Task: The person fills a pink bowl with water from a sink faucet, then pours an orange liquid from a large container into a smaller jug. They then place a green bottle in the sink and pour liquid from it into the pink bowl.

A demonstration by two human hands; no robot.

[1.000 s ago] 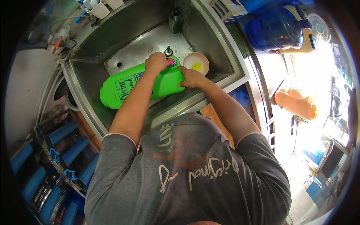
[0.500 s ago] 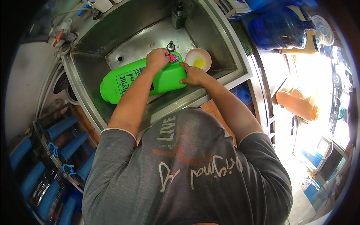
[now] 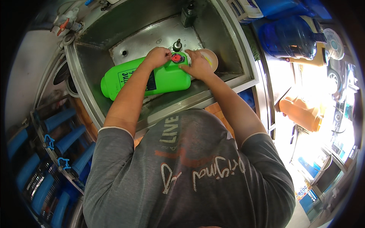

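A bright green plastic water jug (image 3: 171, 80) lies on its side in the steel sink (image 3: 234, 41). At its right end sits a round red cap (image 3: 176, 57) in a dark ring. My left hand (image 3: 157, 57) has its fingers curled closed at the cap's left edge. My right hand (image 3: 199, 65) grips the jug's right end, its thumb toward me and its fingers beyond. Something white shows between that hand and the jug; I cannot tell what. Partly behind my right hand is a pale pink bowl (image 3: 213, 62) with something yellow inside.
Beyond the jug stand a small metal fitting (image 3: 177, 45) and a dark bottle (image 3: 188, 16). A red-handled valve (image 3: 63, 26) is at the far left. Blue bottles (image 3: 66, 136) fill a rack on the left. A large blue water bottle (image 3: 285, 38) and an orange container (image 3: 302, 110) are on the right.
My right hand has moved up along the jug's end, partly covering the bowl. The red cap now shows more fully. My left hand has shifted slightly and remains beside it.
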